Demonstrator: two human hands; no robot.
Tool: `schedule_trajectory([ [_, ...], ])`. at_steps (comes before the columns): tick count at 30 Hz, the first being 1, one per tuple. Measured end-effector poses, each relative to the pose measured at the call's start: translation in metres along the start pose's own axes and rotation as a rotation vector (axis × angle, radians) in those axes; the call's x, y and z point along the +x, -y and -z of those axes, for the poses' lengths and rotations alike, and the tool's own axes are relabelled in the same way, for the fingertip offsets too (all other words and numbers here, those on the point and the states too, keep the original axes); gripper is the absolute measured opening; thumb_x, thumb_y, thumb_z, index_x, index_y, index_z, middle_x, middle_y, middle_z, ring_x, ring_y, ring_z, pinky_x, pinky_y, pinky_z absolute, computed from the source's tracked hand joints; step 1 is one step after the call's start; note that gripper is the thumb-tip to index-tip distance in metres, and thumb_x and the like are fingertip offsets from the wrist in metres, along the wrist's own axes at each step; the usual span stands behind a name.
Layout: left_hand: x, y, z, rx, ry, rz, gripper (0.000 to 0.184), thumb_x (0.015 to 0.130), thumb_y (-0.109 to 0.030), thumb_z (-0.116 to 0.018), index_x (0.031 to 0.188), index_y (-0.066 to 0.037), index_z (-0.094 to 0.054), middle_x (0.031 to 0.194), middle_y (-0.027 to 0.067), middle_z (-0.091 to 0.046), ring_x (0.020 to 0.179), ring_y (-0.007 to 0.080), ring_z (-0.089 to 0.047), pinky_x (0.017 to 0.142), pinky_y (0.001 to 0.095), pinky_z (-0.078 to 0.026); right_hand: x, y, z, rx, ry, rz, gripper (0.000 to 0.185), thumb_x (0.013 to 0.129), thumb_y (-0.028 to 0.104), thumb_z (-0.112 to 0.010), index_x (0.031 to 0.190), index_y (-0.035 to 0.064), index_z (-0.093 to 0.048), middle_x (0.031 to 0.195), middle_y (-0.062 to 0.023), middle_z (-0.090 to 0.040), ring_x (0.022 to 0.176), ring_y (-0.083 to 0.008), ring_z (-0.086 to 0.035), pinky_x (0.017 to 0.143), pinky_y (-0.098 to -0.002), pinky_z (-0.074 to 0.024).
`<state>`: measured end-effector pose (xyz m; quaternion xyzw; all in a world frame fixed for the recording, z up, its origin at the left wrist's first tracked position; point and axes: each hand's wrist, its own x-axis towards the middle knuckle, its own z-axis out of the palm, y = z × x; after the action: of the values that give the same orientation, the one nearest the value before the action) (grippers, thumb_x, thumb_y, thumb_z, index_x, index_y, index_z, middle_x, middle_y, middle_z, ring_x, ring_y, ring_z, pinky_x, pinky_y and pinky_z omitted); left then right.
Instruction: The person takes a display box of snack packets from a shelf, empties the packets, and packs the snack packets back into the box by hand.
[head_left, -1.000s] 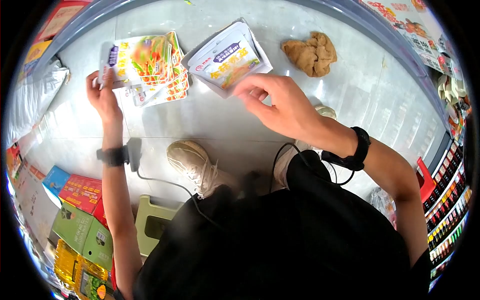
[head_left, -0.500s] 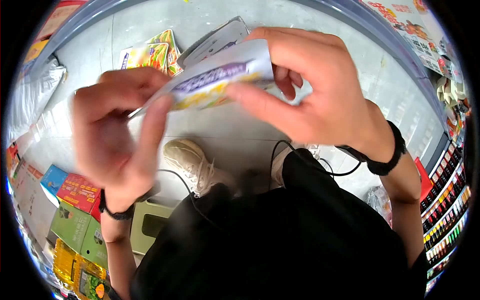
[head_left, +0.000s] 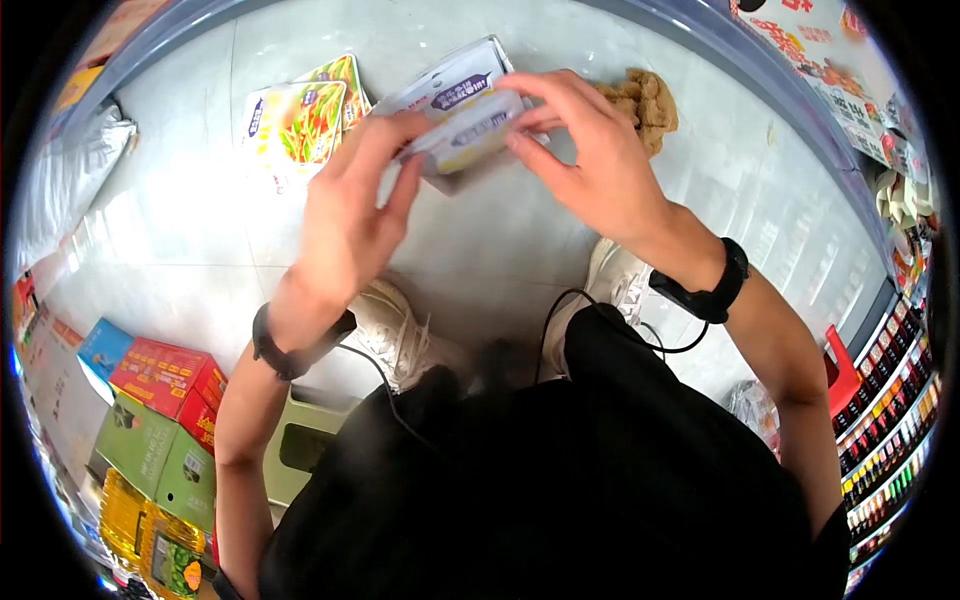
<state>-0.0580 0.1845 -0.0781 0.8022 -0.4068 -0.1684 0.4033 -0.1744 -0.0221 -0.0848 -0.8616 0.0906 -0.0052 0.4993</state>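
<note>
My left hand (head_left: 352,195) and my right hand (head_left: 607,170) pinch a white food packet (head_left: 465,142) by its two ends. Purple and yellow print shows on the packet, blurred by motion. Right behind it, a white and grey box (head_left: 478,65) with a purple label stands on the floor. The packet overlaps the box's near side, and I cannot tell whether they touch. To the left of my left hand lie two flat packets, the nearer one (head_left: 308,128) partly covering the farther one (head_left: 348,75), both with a colourful food picture.
A brown crumpled item (head_left: 655,108) lies beyond my right hand. Red (head_left: 165,378) and green (head_left: 140,445) boxes stand at lower left near an olive container (head_left: 295,480). A silvery plastic bag (head_left: 75,190) lies at left. Shelves of small goods (head_left: 890,430) rise at right.
Both hands have moved forward and down with the packet, toward the box. The packet now overlaps the box's near side. The brown item has come into sight.
</note>
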Motion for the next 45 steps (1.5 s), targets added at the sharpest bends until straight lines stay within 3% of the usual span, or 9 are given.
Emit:
schedule_trajectory([
  [8, -0.008, 0.067, 0.049, -0.080, -0.478, 0.175, 0.012, 0.095, 0.004, -0.060, 0.107, 0.001, -0.058, 0.106, 0.0069, -0.065, 0.094, 0.0121, -0.065, 0.077, 0.0248, -0.052, 0.002, 0.012, -0.004, 0.064, -0.137, 0.146, 0.048, 0.089, 0.003, -0.064, 0.135, 0.0063, -0.050, 0.135, -0.0136, -0.048, 0.101, -0.0276, -0.068, 0.085, -0.0373, -0.0553],
  [20, -0.008, 0.088, 0.038, -0.089, -0.276, 0.411, 0.037, 0.095, -0.018, -0.066, 0.126, 0.003, -0.062, 0.127, 0.0157, -0.064, 0.122, 0.0252, -0.057, 0.109, 0.0371, -0.039, -0.011, -0.008, -0.025, -0.358, 0.251, 0.099, 0.049, 0.088, 0.009, -0.062, 0.134, -0.0004, -0.052, 0.145, -0.0205, -0.041, 0.097, -0.0377, -0.062, 0.084, -0.0450, -0.0538],
  [24, -0.030, 0.147, 0.055, 0.350, -0.513, 0.349, 0.056, 0.088, -0.014, -0.068, 0.137, 0.004, -0.048, 0.133, 0.0238, -0.055, 0.123, 0.0406, -0.052, 0.106, 0.0466, -0.039, -0.012, -0.020, -0.032, -0.572, 0.164, 0.320, 0.048, 0.081, 0.003, -0.062, 0.129, 0.0015, -0.055, 0.133, -0.0186, -0.049, 0.097, -0.0317, -0.063, 0.086, -0.0400, -0.0530],
  [26, -0.047, 0.169, 0.067, 0.542, -0.580, 0.406, 0.059, 0.089, -0.020, -0.071, 0.137, 0.005, -0.047, 0.130, 0.0240, -0.056, 0.122, 0.0407, -0.053, 0.103, 0.0475, -0.041, -0.015, -0.012, -0.031, -0.589, 0.280, 0.143, 0.041, 0.078, 0.003, -0.063, 0.119, 0.0040, -0.057, 0.118, -0.0147, -0.054, 0.096, -0.0256, -0.064, 0.085, -0.0372, -0.0532],
  [29, -0.075, 0.208, 0.076, 0.333, -0.530, 0.724, 0.045, 0.090, -0.026, -0.073, 0.122, 0.002, -0.061, 0.112, 0.0181, -0.063, 0.104, 0.0321, -0.057, 0.091, 0.0428, -0.045, -0.024, -0.019, -0.033, -0.671, 0.332, 0.261, 0.030, 0.079, 0.004, -0.063, 0.108, 0.0038, -0.056, 0.106, -0.0114, -0.054, 0.093, -0.0230, -0.064, 0.082, -0.0353, -0.0533],
  [37, -0.087, 0.210, 0.062, 0.218, -0.585, 0.516, 0.029, 0.090, -0.020, -0.074, 0.108, 0.000, -0.065, 0.104, 0.0122, -0.061, 0.094, 0.0242, -0.057, 0.085, 0.0379, -0.046, -0.028, -0.002, -0.049, -0.504, 0.332, 0.332, 0.022, 0.078, 0.007, -0.064, 0.099, 0.0026, -0.059, 0.106, -0.0120, -0.056, 0.085, -0.0248, -0.064, 0.074, -0.0354, -0.0536],
  [39, -0.077, 0.202, 0.058, 0.216, -0.582, 0.557, 0.028, 0.090, -0.020, -0.074, 0.107, 0.000, -0.064, 0.104, 0.0105, -0.060, 0.094, 0.0214, -0.057, 0.085, 0.0362, -0.047, -0.020, 0.006, -0.035, -0.561, 0.241, 0.595, 0.023, 0.079, 0.008, -0.065, 0.101, 0.0020, -0.061, 0.107, -0.0118, -0.056, 0.081, -0.0252, -0.063, 0.069, -0.0355, -0.0530],
  [42, -0.066, 0.195, 0.056, -0.062, -0.615, 0.622, 0.036, 0.086, -0.024, -0.080, 0.105, 0.000, -0.061, 0.102, 0.0105, -0.059, 0.094, 0.0212, -0.057, 0.085, 0.0364, -0.047, -0.025, 0.004, -0.039, -0.396, 0.153, 0.437, 0.018, 0.073, 0.007, -0.065, 0.088, -0.0024, -0.063, 0.098, -0.0122, -0.059, 0.106, -0.0301, -0.058, 0.066, -0.0331, -0.0556],
  [45, -0.064, 0.196, 0.057, 0.128, -0.429, 0.604, 0.040, 0.082, -0.026, -0.083, 0.100, -0.001, -0.059, 0.109, 0.0156, -0.058, 0.104, 0.0287, -0.055, 0.094, 0.0391, -0.044, -0.023, 0.006, -0.034, -0.330, 0.159, 0.373, 0.022, 0.077, 0.006, -0.067, 0.098, -0.0001, -0.062, 0.105, -0.0121, -0.057, 0.092, -0.0295, -0.060, 0.067, -0.0355, -0.0544],
])
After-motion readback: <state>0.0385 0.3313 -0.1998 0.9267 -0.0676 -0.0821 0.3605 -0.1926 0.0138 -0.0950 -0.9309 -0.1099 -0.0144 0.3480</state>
